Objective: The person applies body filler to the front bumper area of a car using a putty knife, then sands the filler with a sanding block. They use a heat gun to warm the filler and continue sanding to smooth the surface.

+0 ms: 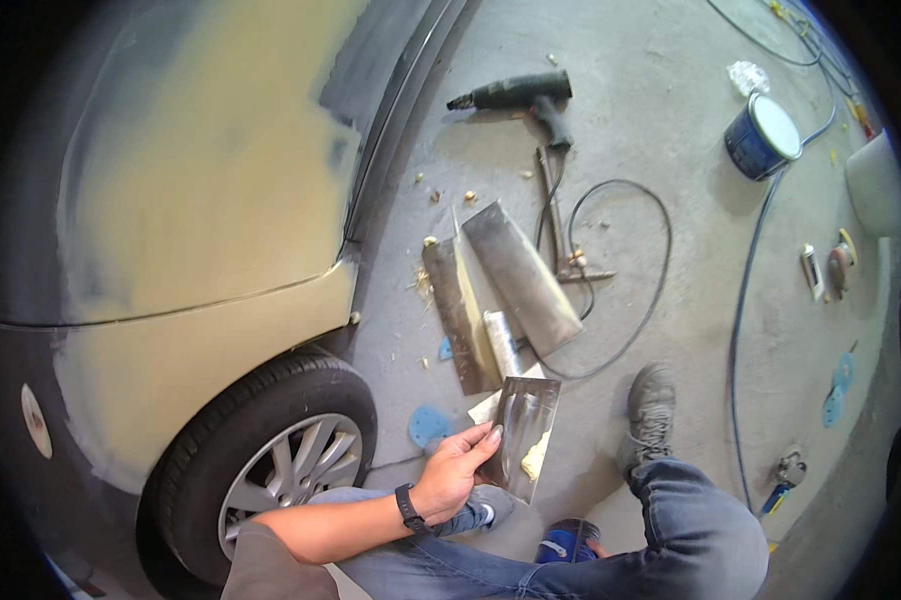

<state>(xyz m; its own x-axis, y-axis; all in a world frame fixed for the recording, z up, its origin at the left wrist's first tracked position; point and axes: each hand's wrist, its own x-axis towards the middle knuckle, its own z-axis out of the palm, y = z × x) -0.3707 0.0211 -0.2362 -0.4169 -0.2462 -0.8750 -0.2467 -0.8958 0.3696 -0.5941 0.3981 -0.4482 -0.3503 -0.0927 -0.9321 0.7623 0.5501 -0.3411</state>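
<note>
Pinching dark rectangular metal spreader (pixel 527 412) by left edge with left fingers (pixel 471 441), leaving room rightward; cannot tell right fingers' (pixel 597 549) grip.

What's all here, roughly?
Car with yellow patch: one, dark, left
Spoked wheel with rubber tyre: one, silver-black, lower left
Pistol-shaped heat gun: one, black, upper centre
Flat metal blades: two, grey, centre
Lidded tin: one, blue, upper right
Flat discs: several, blue, centre and right
Long cables: several, dark, right half
Rectangular metal spreader: one, grey, lower centre
Cylindrical can: one, blue, bottom centre
Shoes: two, grey, lower centre
Left hand: one, bare, holding spreader
Right hand: one, mostly hidden, beside can
</note>
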